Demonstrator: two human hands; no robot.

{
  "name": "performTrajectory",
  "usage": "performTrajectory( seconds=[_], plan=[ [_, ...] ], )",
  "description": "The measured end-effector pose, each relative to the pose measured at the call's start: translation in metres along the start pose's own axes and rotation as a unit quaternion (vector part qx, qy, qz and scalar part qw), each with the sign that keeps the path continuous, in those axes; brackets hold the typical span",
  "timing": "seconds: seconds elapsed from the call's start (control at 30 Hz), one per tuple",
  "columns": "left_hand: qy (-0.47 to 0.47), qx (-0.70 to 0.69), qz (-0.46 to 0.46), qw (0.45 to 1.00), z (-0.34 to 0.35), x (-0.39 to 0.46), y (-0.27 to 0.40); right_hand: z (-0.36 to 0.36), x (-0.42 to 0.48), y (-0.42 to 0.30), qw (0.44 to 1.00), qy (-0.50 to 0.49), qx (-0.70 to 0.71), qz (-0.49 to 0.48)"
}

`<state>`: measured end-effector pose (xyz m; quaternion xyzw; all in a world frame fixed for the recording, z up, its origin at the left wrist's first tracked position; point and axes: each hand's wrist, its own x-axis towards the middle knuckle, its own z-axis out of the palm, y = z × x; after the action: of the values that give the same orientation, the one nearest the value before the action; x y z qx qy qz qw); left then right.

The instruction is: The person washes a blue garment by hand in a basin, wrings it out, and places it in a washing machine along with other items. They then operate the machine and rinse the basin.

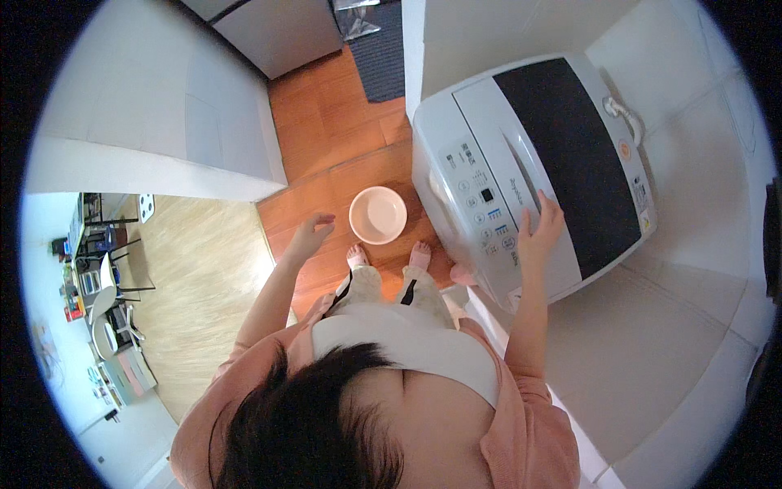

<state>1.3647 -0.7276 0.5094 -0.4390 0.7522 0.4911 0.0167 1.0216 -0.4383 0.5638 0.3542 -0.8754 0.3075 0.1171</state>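
Observation:
A white top-loading washing machine (550, 269) stands at the right, its dark lid panel (571, 159) down. My right hand (542, 223) is over the front part of the lid, fingertips at the recessed handle (522, 162); whether they press on it I cannot tell. Buttons and printed writing cover the control panel (482, 195) to the left of that hand. My left hand (313, 235) hangs in the air with bent fingers and holds nothing. Between my left hand and the machine, a round pale pink plastic basin (379, 215) rests on the wooden floor in front of my feet.
A white wall corner (269, 189) juts in at the left, beside a room with chairs (104, 305) and shelves. Ahead lie a dark ribbed mat (382, 67) and a grey cabinet or appliance (278, 33). A white hose (626, 116) runs behind the machine, near the tiled wall.

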Motion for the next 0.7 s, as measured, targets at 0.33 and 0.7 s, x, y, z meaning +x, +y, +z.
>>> performTrajectory(
  seconds=[0.33,0.7],
  plan=[
    [-0.066,0.008,-0.01,0.998,-0.005,0.019,-0.004,-0.033,-0.1,-0.022,0.971,-0.185,-0.099,0.116],
    [-0.107,0.041,-0.003,0.993,-0.017,0.02,0.006,-0.002,-0.123,-0.033,0.952,-0.249,-0.162,0.078]
  ],
)
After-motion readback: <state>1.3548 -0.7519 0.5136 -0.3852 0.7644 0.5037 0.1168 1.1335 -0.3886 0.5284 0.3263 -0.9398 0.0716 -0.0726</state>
